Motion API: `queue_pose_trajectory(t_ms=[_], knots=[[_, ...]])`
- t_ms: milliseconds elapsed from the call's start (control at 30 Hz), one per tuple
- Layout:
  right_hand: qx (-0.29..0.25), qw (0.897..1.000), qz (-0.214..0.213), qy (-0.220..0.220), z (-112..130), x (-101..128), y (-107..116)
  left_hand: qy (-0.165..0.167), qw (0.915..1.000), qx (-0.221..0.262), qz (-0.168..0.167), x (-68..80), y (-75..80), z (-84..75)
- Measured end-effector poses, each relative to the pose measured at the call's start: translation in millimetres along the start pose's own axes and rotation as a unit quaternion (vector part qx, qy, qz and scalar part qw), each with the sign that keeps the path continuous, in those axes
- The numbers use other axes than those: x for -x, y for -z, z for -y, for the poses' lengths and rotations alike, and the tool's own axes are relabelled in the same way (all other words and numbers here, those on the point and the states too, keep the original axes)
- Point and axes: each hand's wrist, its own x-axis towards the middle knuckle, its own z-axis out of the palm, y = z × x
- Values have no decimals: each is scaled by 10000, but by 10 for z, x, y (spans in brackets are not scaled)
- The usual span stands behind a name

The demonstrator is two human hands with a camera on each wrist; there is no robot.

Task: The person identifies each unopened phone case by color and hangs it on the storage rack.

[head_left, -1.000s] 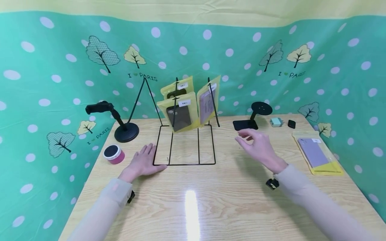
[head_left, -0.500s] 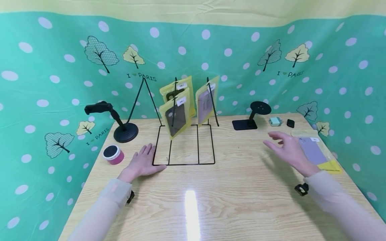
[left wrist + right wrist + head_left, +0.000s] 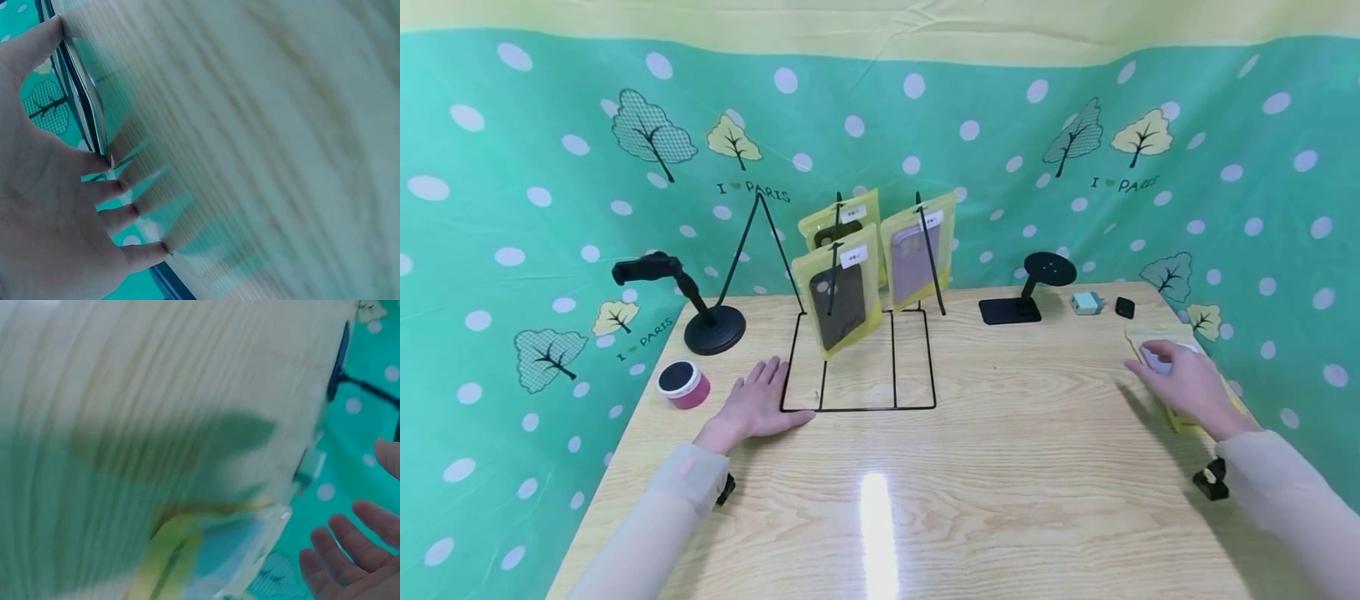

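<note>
My left hand (image 3: 756, 404) lies flat with spread fingers on the table, its thumb along the front left corner of a black wire display rack (image 3: 857, 409). Three yellow-edged clear pouches with phone cases hang on the rack: a dark one in front (image 3: 838, 304), another dark one behind (image 3: 848, 215), and a light purple one (image 3: 916, 260) on the right. At the far right, my right hand (image 3: 1191, 387) hovers over a pouched purple phone case (image 3: 215, 553) on the table, covering much of it in the head view. Its fingers look relaxed and hold nothing.
A black stand with a round base (image 3: 715, 330) and a pink jar (image 3: 683, 384) are at the left. Toward the back right stand a black round-topped stand (image 3: 1028, 287), a light green charger plug (image 3: 1086, 303) and a small black item (image 3: 1125, 308). A patterned curtain (image 3: 985, 208) hangs behind.
My right hand has moved right, away from beside the rack to the pouch on the table. The hanging front and right pouches have swung round. My left hand has stayed put.
</note>
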Motion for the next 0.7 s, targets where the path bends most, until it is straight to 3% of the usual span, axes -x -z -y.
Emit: queue_pose_trajectory(t_ms=[167, 433, 700], knots=[[141, 9981, 352, -490, -246, 22, 58, 15, 10000, -13, 17, 2, -8, -8], [313, 9924, 752, -919, -552, 67, 152, 17, 10000, -50, -18, -1, -24, 2], [262, 9834, 1025, -1473, -740, 123, 185, 35, 10000, -24, 21, 6, -2, 1]])
